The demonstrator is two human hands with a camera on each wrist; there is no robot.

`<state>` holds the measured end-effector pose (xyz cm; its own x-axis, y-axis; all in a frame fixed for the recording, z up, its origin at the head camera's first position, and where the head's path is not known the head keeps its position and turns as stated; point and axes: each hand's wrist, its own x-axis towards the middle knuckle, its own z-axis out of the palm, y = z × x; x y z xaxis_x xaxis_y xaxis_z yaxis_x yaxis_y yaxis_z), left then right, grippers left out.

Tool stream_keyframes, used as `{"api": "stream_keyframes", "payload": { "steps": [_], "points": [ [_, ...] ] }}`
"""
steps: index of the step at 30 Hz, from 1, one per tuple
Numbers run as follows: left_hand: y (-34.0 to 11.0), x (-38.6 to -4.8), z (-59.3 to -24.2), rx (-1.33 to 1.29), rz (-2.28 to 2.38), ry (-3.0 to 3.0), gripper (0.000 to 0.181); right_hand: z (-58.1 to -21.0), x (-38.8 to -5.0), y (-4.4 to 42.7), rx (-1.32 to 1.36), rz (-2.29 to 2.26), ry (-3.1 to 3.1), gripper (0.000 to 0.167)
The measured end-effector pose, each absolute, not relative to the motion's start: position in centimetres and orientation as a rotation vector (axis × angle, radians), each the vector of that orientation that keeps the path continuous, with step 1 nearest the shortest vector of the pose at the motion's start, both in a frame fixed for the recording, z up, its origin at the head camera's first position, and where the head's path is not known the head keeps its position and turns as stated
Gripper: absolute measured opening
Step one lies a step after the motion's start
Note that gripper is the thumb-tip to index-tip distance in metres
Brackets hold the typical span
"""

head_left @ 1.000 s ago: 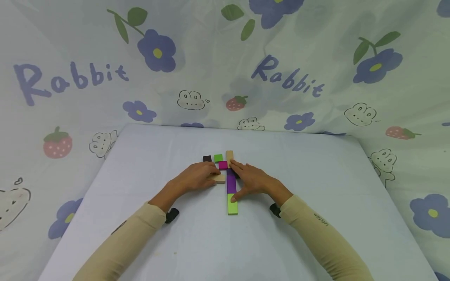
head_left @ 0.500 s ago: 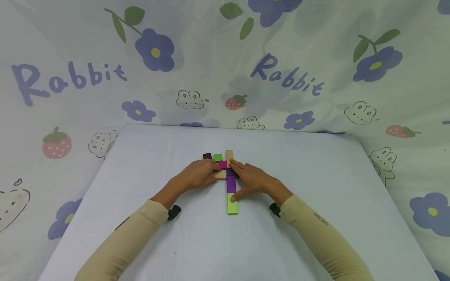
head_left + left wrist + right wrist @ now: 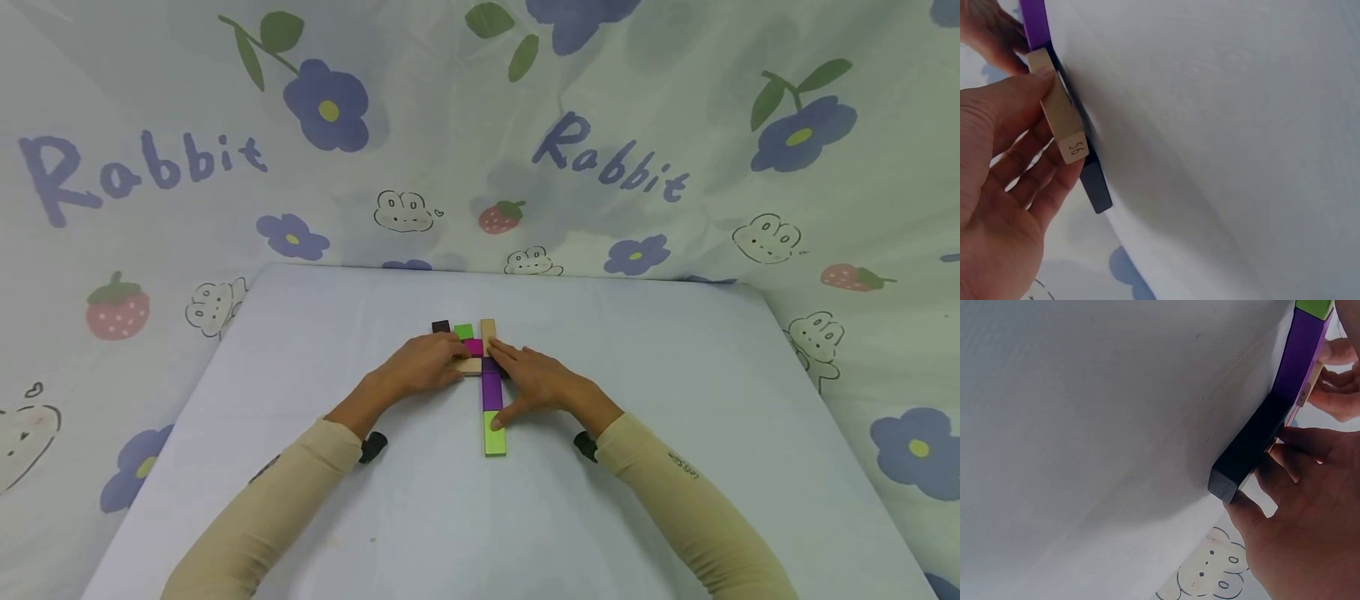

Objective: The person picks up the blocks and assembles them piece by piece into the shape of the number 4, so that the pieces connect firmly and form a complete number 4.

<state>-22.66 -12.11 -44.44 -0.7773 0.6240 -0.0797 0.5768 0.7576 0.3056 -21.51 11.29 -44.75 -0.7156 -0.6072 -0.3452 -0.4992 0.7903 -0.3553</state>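
My left hand [image 3: 423, 367] pinches a light wooden block [image 3: 1063, 112], thumb on one side and fingers on the other; "56" is marked on its end. In the head view this block lies below a magenta block [image 3: 473, 347], its right end against a column of blocks. That column runs from a tan block [image 3: 488, 330] down through a purple block [image 3: 491, 392] to a lime block [image 3: 494, 444]. My right hand [image 3: 543, 383] rests along the column's right side, index finger by the tan block and thumb on the lime one. Beneath it lies a black block [image 3: 1250, 437], mostly hidden in the head view.
A bright green block [image 3: 464, 331] and a dark block [image 3: 441, 327] sit beyond my left fingers. Everything lies on a white-covered table [image 3: 637, 517]. A printed curtain [image 3: 450, 108] hangs behind its far edge.
The left hand has slid the light wooden block away from me and slightly right, closing up on the magenta block and the column. The right hand has stayed in place.
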Motion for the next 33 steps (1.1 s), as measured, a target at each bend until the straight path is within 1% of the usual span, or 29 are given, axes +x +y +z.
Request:
{"api": "stream_keyframes", "payload": {
  "steps": [19,33],
  "points": [
    [-11.74,-23.15,-45.06,0.925,0.345,2.788,0.037,-44.95,-21.65,11.30,-0.817,-0.325,2.534,0.129],
    [-11.78,-23.18,-44.70,0.906,0.369,2.763,0.040,-44.86,-21.52,11.28,-0.813,-0.323,2.530,0.128]
  ]
}}
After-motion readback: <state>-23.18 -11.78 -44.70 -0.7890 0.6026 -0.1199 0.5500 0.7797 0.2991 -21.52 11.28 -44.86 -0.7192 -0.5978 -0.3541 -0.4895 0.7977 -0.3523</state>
